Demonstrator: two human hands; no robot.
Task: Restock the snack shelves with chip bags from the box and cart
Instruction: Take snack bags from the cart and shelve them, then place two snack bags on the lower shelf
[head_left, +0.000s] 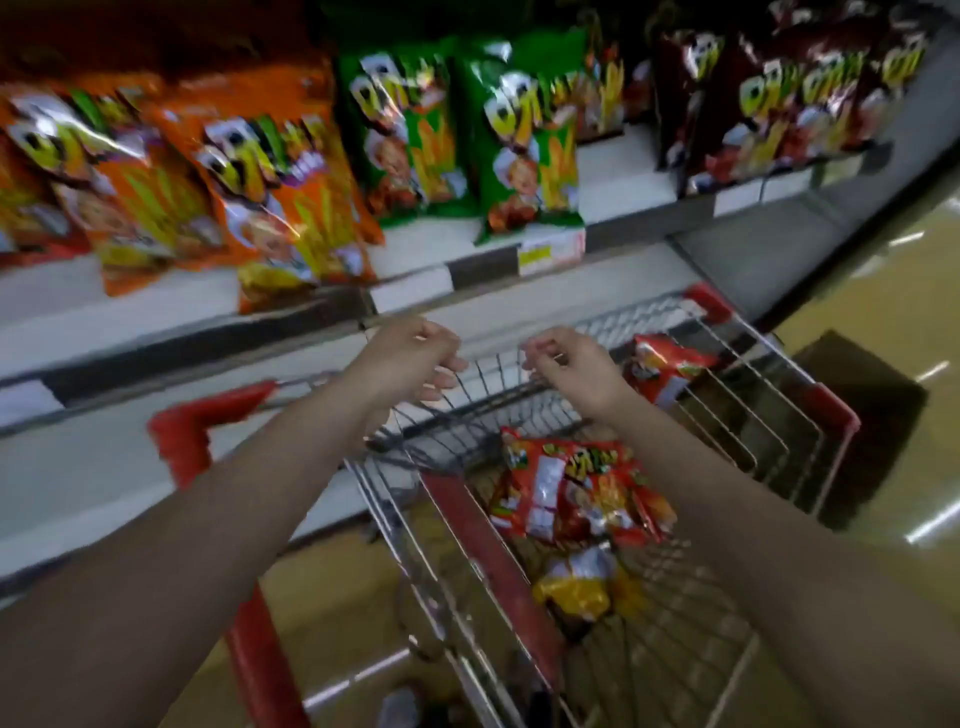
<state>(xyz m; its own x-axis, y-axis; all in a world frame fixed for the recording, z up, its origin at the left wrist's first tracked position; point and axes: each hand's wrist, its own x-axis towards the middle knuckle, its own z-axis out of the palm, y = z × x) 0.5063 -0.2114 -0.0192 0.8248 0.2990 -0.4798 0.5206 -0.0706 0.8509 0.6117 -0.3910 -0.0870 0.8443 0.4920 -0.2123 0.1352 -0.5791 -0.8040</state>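
Both my arms reach out over a wire shopping cart (810, 431) with red trim. My left hand (410, 358) and my right hand (571, 369) hover above the cart's far end, fingers loosely curled, holding nothing. Red chip bags (576, 488) lie in the cart below my right forearm, and another red bag (665, 364) leans near the far right corner. A yellow bag (576, 582) lies lower in the basket. On the shelf (410, 291) ahead stand orange bags (291, 208), green bags (524, 156) and dark red bags (769, 98).
An open cardboard box (862, 410) sits on the yellow floor right of the cart. A lower white shelf (104, 467) runs along the left, close to the cart's red handle (197, 431). Price labels (550, 252) line the shelf edge.
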